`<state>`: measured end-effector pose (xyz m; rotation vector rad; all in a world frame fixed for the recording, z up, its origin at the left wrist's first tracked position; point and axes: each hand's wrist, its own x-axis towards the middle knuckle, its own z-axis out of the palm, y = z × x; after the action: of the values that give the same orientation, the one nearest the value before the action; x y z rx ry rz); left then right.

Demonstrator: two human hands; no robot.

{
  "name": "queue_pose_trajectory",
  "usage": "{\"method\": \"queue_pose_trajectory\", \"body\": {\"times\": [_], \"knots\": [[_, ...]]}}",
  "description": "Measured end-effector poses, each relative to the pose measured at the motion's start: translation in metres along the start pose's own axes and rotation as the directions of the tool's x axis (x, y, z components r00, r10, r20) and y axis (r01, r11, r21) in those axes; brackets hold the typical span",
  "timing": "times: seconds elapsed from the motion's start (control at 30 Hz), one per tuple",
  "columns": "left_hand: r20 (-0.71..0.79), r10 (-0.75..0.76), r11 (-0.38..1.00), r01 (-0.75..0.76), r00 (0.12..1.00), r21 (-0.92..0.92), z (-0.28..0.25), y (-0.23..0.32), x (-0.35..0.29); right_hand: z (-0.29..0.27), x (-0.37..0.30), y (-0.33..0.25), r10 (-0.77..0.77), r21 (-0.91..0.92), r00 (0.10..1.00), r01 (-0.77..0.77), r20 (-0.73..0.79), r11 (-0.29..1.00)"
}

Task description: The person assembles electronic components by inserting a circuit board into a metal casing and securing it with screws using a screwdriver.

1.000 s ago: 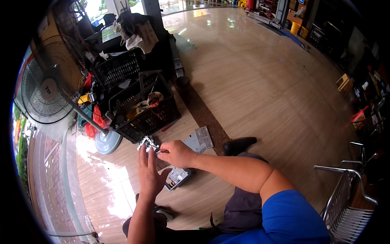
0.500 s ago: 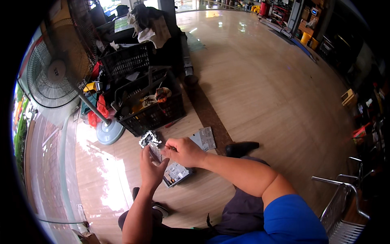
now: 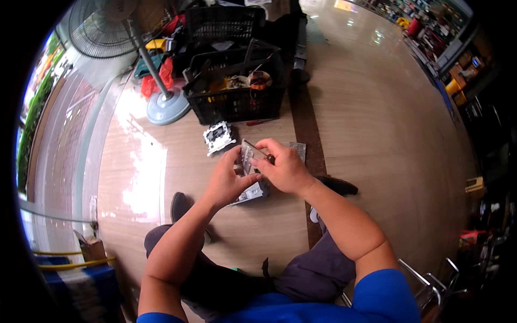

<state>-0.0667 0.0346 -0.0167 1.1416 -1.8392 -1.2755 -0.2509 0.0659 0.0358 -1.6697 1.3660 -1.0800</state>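
Between my hands is a small silver metal piece with holes, raised above the floor. My left hand grips its left and lower edge between thumb and fingers. My right hand, curled at its right side, holds a screwdriver with a dark handle; its thin shaft slants up to the left across the metal piece. Partly hidden beneath my hands, an open metal device casing lies on the floor. A white-framed mechanism sits beyond my left hand. Behind my right hand a perforated metal cover shows in part.
A black plastic basket of tools stands ahead, with an orange meter on top. A red-handled tool lies before it. At left stands a fan's round base. My shoes flank the parts; a metal-framed chair is at lower right.
My view has shifted, so the basket and floor parts appear higher and further right. Both hands have come up with the metal piece, which now shows more plainly, along with the screwdriver.
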Motion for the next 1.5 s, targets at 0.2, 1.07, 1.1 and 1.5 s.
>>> {"method": "queue_pose_trajectory", "body": {"times": [0.2, 1.07, 1.1, 1.5], "knots": [[-0.029, 0.105, 0.986, -0.1, 0.994, 0.132, -0.003, 0.009, -0.008, -0.006, 0.003, 0.005, -0.003, 0.064, 0.985, -0.009, 0.175, 0.998], [0.112, 0.234, 0.972, -0.228, 0.966, -0.063, -0.011, 0.026, -0.013, -0.022, 0.012, 0.009, 0.109, 0.772, 0.903, -0.413, 0.416, 0.483], [0.124, 0.243, 0.97, -0.239, 0.962, -0.046, -0.011, 0.025, -0.013, -0.021, 0.012, 0.011, 0.108, 0.775, 0.901, -0.417, 0.419, 0.474], [0.081, 0.352, 0.929, -0.358, 0.933, 0.095, -0.02, 0.03, -0.013, -0.02, 0.016, 0.017, 0.036, 0.847, 0.892, -0.44, 0.451, 0.299]]}}
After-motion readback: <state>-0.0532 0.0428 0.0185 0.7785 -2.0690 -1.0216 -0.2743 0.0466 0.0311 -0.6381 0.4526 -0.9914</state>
